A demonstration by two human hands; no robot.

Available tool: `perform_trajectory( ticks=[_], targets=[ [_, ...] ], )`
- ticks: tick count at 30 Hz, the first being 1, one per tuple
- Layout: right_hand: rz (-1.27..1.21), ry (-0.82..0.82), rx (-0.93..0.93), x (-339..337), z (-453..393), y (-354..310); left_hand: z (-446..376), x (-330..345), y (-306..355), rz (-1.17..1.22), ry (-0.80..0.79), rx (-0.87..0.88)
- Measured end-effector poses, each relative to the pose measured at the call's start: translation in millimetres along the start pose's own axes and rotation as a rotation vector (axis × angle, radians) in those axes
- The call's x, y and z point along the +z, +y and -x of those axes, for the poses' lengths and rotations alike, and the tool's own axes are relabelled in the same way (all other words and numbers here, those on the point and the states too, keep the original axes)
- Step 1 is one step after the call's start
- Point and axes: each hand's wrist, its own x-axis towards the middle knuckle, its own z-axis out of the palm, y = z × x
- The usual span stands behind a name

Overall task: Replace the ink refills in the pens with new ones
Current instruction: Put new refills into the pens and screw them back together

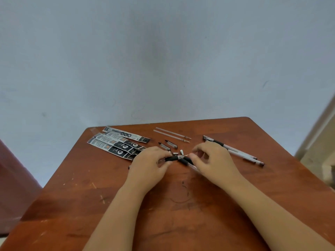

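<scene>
Item, wooden table (181,214): worn, scratched, all parts laid on its far half.

Item, my left hand (147,164): fingers curled closed round a black-gripped pen barrel (171,159).

Item, my right hand (212,160): thumb and fingers pinched on a second black-gripped barrel (186,162), its clear body running under the palm. The two barrels cross between my hands.

Item, metal tips (181,152): loose, just beyond my fingers.

Item, two caps (167,145): far of centre.

Item, two bare refills (172,135): far side, parallel; whether spent or new I cannot tell.

Item, refill packets (117,144): far left, stacked.

Item, two assembled pens (237,153): right.

Step in hand, as I judge: reassembly. Next calls for seating a tip and threading it squarely.
</scene>
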Motion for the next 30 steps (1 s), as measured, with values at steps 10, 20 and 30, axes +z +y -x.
perform_trajectory(
  ticks=[10,20,30],
  targets=[
    [-0.126,-0.111,-0.101,-4,0,2,3,0,8,0.093,-0.009,0.128],
    [-0.099,-0.154,-0.037,-16,-2,8,1,-6,3,0.077,0.021,0.043],
    [-0.075,0.035,0.044,-42,-9,29,-2,-13,-20,0.037,0.117,-0.173]
  ],
)
